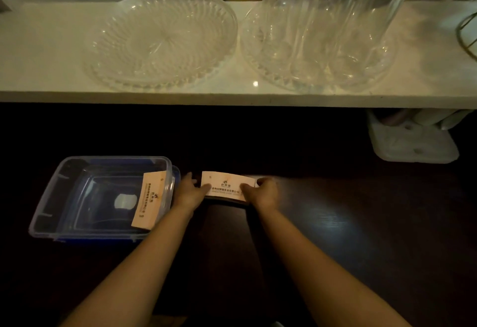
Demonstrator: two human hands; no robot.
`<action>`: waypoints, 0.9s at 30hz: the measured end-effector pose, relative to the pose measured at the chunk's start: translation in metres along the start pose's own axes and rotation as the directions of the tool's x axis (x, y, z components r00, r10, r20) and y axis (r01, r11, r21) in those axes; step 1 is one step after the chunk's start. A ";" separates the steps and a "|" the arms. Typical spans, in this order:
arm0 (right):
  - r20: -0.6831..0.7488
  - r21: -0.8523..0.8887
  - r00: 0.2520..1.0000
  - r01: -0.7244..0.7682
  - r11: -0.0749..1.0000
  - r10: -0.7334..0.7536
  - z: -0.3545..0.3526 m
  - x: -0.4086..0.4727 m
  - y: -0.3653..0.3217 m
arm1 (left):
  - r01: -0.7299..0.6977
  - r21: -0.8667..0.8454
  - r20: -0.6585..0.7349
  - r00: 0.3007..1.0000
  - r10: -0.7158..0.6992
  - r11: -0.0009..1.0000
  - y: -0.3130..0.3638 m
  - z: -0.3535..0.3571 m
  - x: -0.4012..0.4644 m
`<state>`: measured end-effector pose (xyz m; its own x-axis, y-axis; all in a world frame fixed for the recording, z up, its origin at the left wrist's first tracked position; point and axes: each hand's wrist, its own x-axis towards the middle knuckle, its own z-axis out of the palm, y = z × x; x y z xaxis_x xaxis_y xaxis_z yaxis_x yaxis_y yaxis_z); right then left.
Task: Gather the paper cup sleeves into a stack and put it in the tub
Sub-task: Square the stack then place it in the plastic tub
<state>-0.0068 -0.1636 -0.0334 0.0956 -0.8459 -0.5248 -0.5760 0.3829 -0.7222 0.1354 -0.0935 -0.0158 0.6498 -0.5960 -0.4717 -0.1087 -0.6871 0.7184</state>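
A stack of flat, pale orange paper cup sleeves (225, 184) with dark print lies on the dark tabletop, held at both ends. My left hand (192, 191) grips its left end and my right hand (260, 191) grips its right end. To the left stands a clear plastic tub (59, 197) with a blue base. One more cup sleeve (151, 201) leans inside the tub against its right wall, upper end at the rim.
A white shelf (38, 50) runs across the back, above the dark table. On it stand a clear glass plate (160, 40) and tall ribbed glassware (333, 24) on a second plate. A white plastic holder (410, 143) sits under the shelf at the right.
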 end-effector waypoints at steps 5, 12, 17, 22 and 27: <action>0.020 0.076 1.000 -0.009 0.997 0.007 0.001 -0.002 0.002 | 0.109 -0.049 0.184 0.978 -0.098 0.993 -0.001 -0.002 -0.002; 0.021 0.225 0.994 0.101 0.969 -0.109 -0.015 -0.023 0.028 | 0.050 -0.208 0.211 0.978 -0.005 0.977 -0.020 0.012 -0.029; -0.047 0.039 0.850 0.527 0.849 -0.525 -0.029 -0.048 0.049 | 0.019 -0.641 0.043 0.999 0.011 0.767 -0.028 0.038 -0.057; -0.116 -0.074 0.688 0.713 0.697 -0.716 -0.047 -0.076 0.079 | -0.039 -0.694 -0.117 0.991 -0.060 0.719 -0.033 0.075 -0.095; -0.089 -0.115 0.709 0.690 0.714 -0.699 -0.059 -0.087 0.103 | -0.078 -0.666 -0.153 0.988 -0.034 0.742 -0.035 0.095 -0.113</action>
<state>-0.1226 -0.0727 -0.0353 0.3985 -0.9007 0.1730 -0.4387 -0.3529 -0.8265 -0.0057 -0.0423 -0.0363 0.7608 -0.5018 -0.4117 0.3694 -0.1868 0.9103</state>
